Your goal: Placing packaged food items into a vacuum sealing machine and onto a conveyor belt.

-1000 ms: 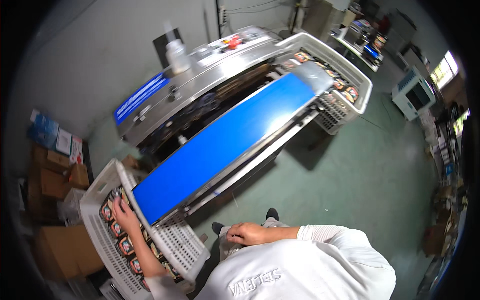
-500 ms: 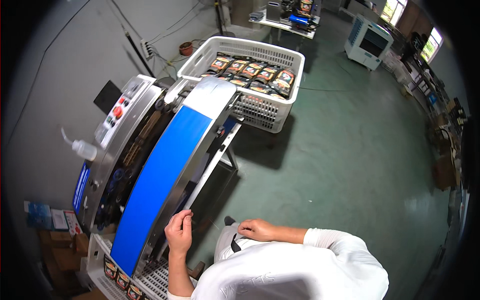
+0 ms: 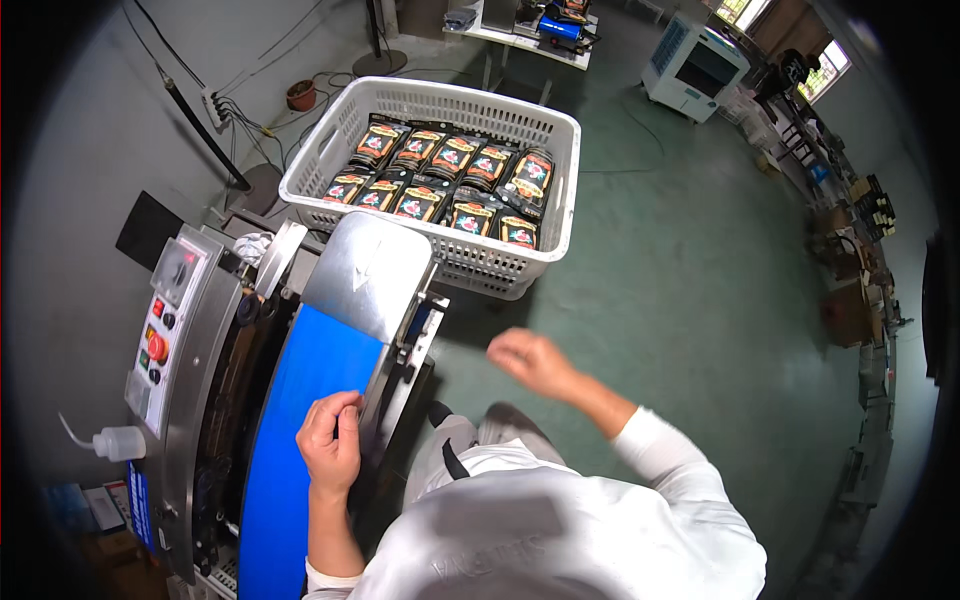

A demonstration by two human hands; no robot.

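Observation:
My left hand (image 3: 331, 442) is held up over the right edge of a blue conveyor belt (image 3: 318, 372); its fingers are curled in and the thumb stands upright, with nothing seen in it. My right hand (image 3: 535, 362), slightly blurred, hangs in the air right of the machine, fingers bent together and no object showing. Beyond the belt's smooth metal end plate (image 3: 368, 272) stands a white slotted plastic crate (image 3: 500, 262). Black printed pouches (image 3: 453, 160) lie in it in rows, face up.
Left of the belt runs the machine's control panel (image 3: 160, 330) with coloured buttons, a squeeze bottle (image 3: 118, 443) beside it. A plant pot (image 3: 301, 96) and cables lie by the wall. An air cooler (image 3: 695, 70) and a white table (image 3: 520, 40) stand farther off.
The view has moved forward, so the crate and belt end appear nearer and lower. My right hand has risen and stretched forward; my left hand now overlaps the belt's edge.

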